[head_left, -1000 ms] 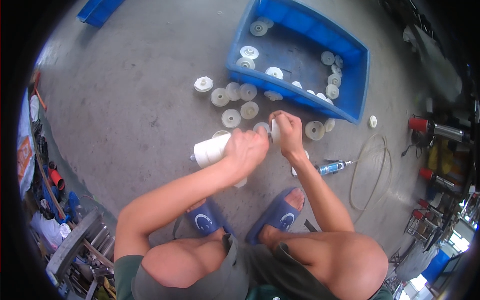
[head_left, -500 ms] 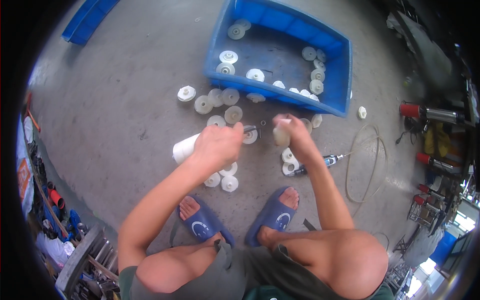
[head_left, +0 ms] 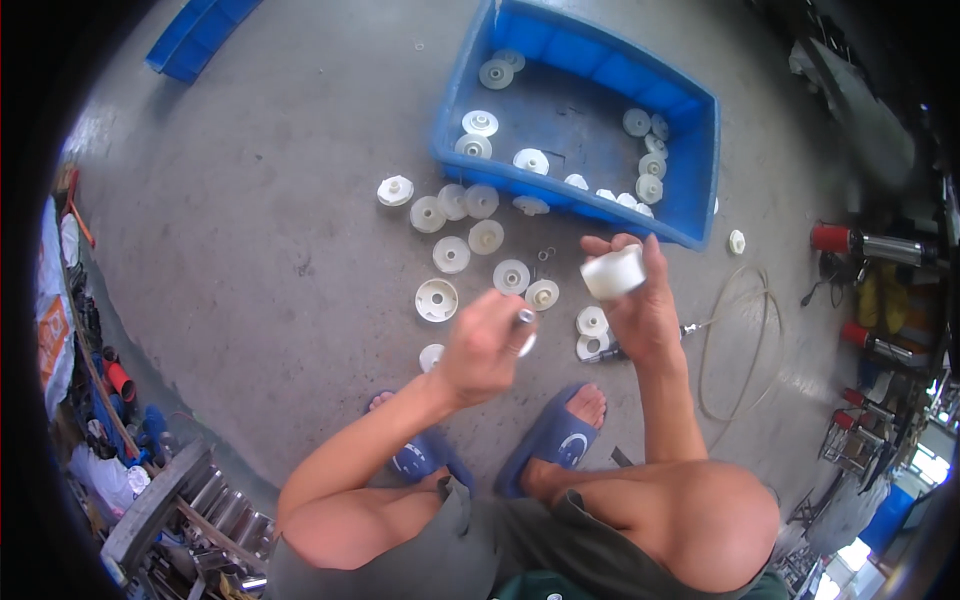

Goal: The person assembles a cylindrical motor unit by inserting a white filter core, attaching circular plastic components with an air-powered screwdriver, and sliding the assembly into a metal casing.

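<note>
My left hand (head_left: 482,348) is closed round a thin tool with a shiny round metal end (head_left: 524,316); the fingers hide the rest. A little white shows beside the fist, and I cannot make out what it is. My right hand (head_left: 648,315), up and to the right, grips a short white cylindrical plastic part (head_left: 613,275) between thumb and fingers, slightly blurred. The two hands are apart. On the floor left of the fist lies a white cup-shaped ring (head_left: 437,299). Beyond it are several pale flanged discs (head_left: 486,237).
A large blue crate (head_left: 575,196) holding several white flanged parts stands ahead. A slim power tool (head_left: 608,354) lies by my right forearm, its hose (head_left: 702,360) looped to the right. Another blue crate (head_left: 190,50) is far left. Metal parts (head_left: 215,520) crowd the lower left.
My left fist has moved right and nearer, its tool turned upward. The white cylinder beside it no longer shows. My right hand has turned, showing the white part more clearly. The view has shifted slightly.
</note>
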`<action>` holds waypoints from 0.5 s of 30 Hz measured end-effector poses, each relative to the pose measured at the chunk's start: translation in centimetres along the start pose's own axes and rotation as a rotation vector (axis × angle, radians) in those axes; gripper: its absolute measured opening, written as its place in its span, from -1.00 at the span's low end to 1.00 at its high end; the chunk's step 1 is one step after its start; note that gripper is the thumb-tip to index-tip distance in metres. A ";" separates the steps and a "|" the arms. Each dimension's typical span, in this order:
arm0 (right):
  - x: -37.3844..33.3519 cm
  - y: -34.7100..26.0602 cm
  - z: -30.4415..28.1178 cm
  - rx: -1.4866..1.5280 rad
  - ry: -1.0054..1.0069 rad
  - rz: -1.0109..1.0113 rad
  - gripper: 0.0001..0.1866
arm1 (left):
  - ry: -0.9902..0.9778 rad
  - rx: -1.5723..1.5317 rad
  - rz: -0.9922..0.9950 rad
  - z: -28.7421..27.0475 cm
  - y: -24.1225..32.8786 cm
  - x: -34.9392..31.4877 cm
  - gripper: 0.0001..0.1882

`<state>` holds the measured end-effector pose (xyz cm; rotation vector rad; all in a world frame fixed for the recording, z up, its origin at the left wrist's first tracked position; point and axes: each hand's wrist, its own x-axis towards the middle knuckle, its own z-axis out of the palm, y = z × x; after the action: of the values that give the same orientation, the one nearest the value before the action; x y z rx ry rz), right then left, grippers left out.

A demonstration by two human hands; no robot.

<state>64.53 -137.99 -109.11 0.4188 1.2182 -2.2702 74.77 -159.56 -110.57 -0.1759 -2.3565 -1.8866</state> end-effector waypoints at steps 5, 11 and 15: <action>-1.6 0.9 3.0 -0.292 -0.201 -0.260 -0.55 | -0.176 -0.019 0.116 3.0 -4.3 -0.3 -0.79; -2.6 1.0 1.9 -0.859 -0.477 -0.531 -0.43 | -0.203 -0.246 0.036 3.6 -3.5 -0.3 -0.61; -3.1 0.6 2.2 -0.877 -0.532 -0.503 -0.38 | -0.192 0.047 0.130 2.8 -4.7 -1.1 -0.58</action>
<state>67.32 -139.17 -106.74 -0.8309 1.9524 -1.7360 75.03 -157.92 -115.87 -0.5142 -2.4386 -1.8269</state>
